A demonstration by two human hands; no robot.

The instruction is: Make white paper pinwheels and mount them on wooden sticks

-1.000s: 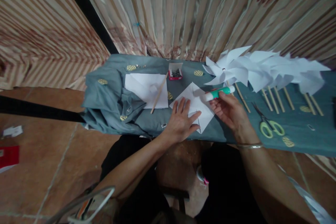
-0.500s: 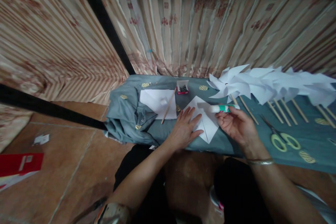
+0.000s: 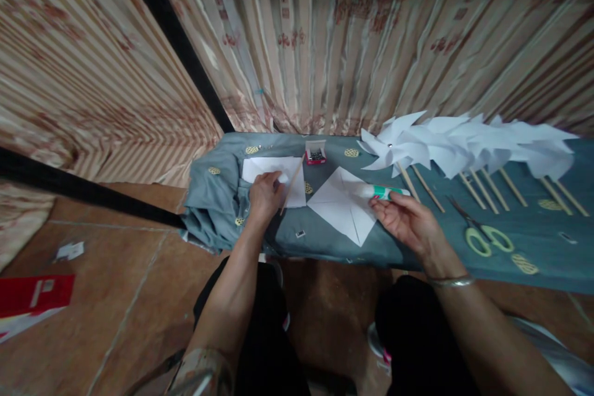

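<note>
My right hand [image 3: 408, 219] is closed around a glue stick [image 3: 387, 192] with a green and white label, its pale end pointing left over a square of white paper [image 3: 343, 210]. Creases or cuts run along the diagonals of that square, which lies corner-down on the cloth. At the left, my left hand [image 3: 265, 197] is over a stack of white paper [image 3: 297, 179]. Its thumb and fingers are closed at a small whitish cap [image 3: 282, 179], mostly hidden by them. Right beside these fingers, a thin wooden stick [image 3: 292, 185] lies slanted across the stack's edge.
Several white paper pinwheels [image 3: 445, 142] on wooden sticks lie in an overlapping row at the right. Green-handled scissors [image 3: 487, 238] rest in front of them. A small red box of dark pins [image 3: 315, 153] stands behind the square. A grey-green cloth [image 3: 325, 247] covers the surface.
My left hand has left the paper square and moved left onto the stack. My right hand still holds the glue stick over the square. The view has shifted slightly.
</note>
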